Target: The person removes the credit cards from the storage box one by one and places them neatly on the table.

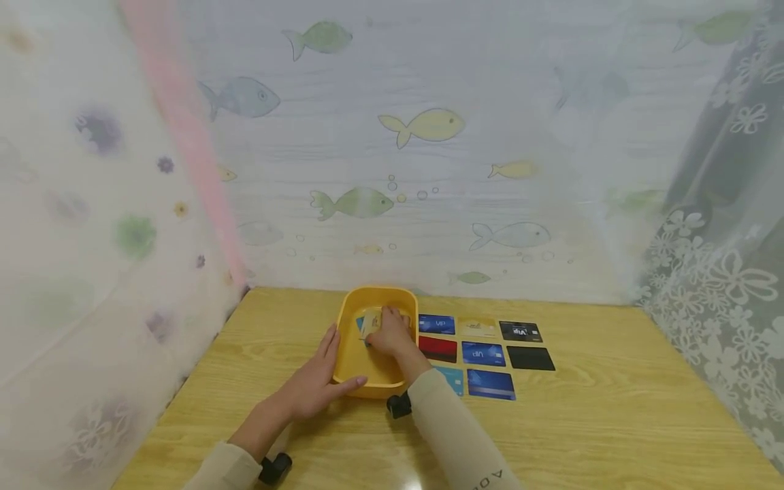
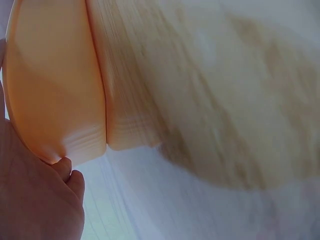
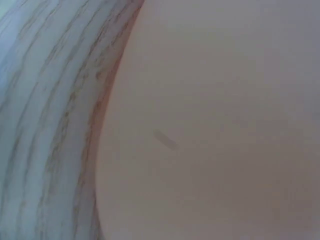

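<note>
On the table stands a yellow plastic bin [image 1: 376, 391], its outer wall [image 2: 55, 75] filling the upper left of the left wrist view. My left hand [image 1: 309, 381] holds the bin at its left side, fingers along the outside and thumb over the near rim. Reaching inside, my right hand [image 1: 392, 333] grips a pale gold card [image 1: 370, 321] between thumb and fingers. A blue card [image 1: 360, 322] peeks out beside it; the hand hides part of the cards. In the right wrist view a blurred pale surface [image 3: 210, 125] takes up most of the picture.
Right of the bin, cards lie in rows, among them a blue VIP card [image 1: 482, 354], a black card [image 1: 530, 358], a gold card [image 1: 476, 327] and a red card [image 1: 438, 349]. The wood-grain table [image 1: 582, 422] meets a fish-patterned curtain [image 1: 422, 170] behind.
</note>
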Available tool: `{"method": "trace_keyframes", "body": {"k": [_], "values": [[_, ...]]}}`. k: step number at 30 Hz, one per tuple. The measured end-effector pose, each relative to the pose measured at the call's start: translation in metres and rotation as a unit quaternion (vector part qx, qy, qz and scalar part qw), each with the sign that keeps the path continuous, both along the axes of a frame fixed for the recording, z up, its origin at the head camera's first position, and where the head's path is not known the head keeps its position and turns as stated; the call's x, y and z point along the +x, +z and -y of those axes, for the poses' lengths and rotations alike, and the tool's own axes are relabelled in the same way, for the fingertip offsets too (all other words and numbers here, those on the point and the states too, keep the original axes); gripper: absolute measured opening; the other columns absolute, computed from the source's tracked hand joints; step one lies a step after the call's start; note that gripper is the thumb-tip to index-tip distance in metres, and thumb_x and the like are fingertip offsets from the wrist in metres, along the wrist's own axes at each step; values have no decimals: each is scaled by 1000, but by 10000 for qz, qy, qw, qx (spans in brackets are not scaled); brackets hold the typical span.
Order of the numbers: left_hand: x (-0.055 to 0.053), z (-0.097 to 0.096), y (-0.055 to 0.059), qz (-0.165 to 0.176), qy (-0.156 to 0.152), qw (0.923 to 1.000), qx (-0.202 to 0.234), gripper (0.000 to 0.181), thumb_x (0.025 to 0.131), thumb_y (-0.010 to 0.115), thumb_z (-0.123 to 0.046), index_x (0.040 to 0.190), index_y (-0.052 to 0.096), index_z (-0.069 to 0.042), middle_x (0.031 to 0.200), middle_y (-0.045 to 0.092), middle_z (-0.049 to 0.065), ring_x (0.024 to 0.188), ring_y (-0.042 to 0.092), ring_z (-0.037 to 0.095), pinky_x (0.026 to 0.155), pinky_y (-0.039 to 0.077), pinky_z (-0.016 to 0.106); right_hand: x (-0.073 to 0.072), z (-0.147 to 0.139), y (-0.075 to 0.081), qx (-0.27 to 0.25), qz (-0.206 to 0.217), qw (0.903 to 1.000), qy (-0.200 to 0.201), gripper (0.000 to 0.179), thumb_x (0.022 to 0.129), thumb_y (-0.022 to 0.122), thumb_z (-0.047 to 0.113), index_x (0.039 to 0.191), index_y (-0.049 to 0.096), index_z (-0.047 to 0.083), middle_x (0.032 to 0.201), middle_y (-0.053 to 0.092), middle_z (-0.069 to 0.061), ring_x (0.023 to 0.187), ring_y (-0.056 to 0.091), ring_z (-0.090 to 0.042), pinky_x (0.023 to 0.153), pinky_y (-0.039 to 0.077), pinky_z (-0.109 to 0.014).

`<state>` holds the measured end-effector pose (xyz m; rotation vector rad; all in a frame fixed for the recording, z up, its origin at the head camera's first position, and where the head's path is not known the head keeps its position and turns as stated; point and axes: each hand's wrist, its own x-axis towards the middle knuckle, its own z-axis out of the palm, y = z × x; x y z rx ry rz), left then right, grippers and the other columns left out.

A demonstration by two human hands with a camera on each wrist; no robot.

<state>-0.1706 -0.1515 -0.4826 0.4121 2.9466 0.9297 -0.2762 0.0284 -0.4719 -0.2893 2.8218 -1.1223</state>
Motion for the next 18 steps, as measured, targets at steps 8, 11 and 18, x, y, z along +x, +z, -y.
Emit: {"method": "trace_keyframes", "body": {"k": [8, 11, 18], "values": [[3, -1, 2, 41, -1, 10000, -9, 111, 94, 58, -68, 164, -1, -5, 172, -7, 12, 148, 32, 41, 117, 33, 55, 0, 0, -2, 83, 22, 10000, -2, 75, 89, 77, 16, 154, 42, 3, 154, 45, -14, 129, 36, -38, 108, 37, -51], [5, -2, 5, 59, 27, 10000, -20, 111, 95, 59, -67, 164, 0, -5, 172, -6, 12, 149, 32, 40, 117, 34, 55, 1, 1, -1, 113, 39, 9999, 1, 78, 87, 80, 20, 153, 43, 1, 152, 43, -18, 129, 35, -38, 110, 36, -51], [7, -1, 8, 103, 51, 9999, -16, 111, 94, 59, -68, 165, 0, -6, 172, -6, 11, 148, 33, 40, 117, 34, 56, 4, 3, 2, 160, 82, 9997, -166, 73, 79, 89, 27, 135, 54, -2, 128, 42, -18, 117, 36, -35, 97, 41, -45]]}}
